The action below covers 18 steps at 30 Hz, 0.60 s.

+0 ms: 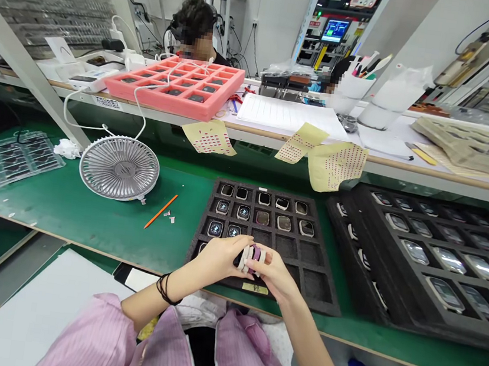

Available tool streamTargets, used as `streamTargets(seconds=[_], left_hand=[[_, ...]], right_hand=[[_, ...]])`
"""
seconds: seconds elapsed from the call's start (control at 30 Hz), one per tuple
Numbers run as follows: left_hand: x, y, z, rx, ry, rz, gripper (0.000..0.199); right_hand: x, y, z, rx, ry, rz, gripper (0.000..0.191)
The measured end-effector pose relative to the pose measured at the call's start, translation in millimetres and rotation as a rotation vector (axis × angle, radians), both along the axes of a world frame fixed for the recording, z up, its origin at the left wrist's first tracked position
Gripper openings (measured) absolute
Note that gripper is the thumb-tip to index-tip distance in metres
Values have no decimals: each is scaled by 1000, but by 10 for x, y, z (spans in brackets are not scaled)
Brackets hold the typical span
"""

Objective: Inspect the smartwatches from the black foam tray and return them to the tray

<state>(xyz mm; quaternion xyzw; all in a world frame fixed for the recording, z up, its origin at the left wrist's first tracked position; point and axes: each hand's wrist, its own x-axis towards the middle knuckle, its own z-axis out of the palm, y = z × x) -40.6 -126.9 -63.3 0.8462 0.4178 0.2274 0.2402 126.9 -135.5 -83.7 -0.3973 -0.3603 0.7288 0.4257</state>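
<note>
While over the tray [320, 293], hands [220, 258] around a smartwatch [253, 260]

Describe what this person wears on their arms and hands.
The left hand and right hand are gloveless. A pink striped smock covers the upper body, leaving the forearms bare. Thin black cords wrap the left wrist, looped several times like bracelets.
</note>
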Motion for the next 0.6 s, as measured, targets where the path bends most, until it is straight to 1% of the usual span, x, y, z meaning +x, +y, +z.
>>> streamTargets(seconds=[0.1,0.2,0.27,0.33,0.4,0.47,0.5,0.53,0.6], left_hand=[[-42,-7,30,-43,-97,12,61],[-92,9,60,-130,-291,108,54],[-109,32,59,-289,-458,209,47],[-103,60,38,-534,-648,305,44],[-80,84,8,-792,-837,357,45],[-48,97,-25,-997,-1013,340,43],[-31,100,-43,-1064,-1089,318,40],[-15,102,-63,-1108,-1157,298,37],[18,104,-111,-1141,-1253,267,31]], right_hand=[[12,1,-21,-29,42,-19,39],[68,20,-10,-30,60,-106,44],[119,32,14,-18,48,-169,46],[163,37,29,-7,26,-228,47],[189,33,17,2,8,-272,48],[198,26,-30,11,0,-296,48],[197,23,-64,17,0,-302,48],[195,20,-104,23,1,-306,48],[189,17,-185,30,2,-312,49]])
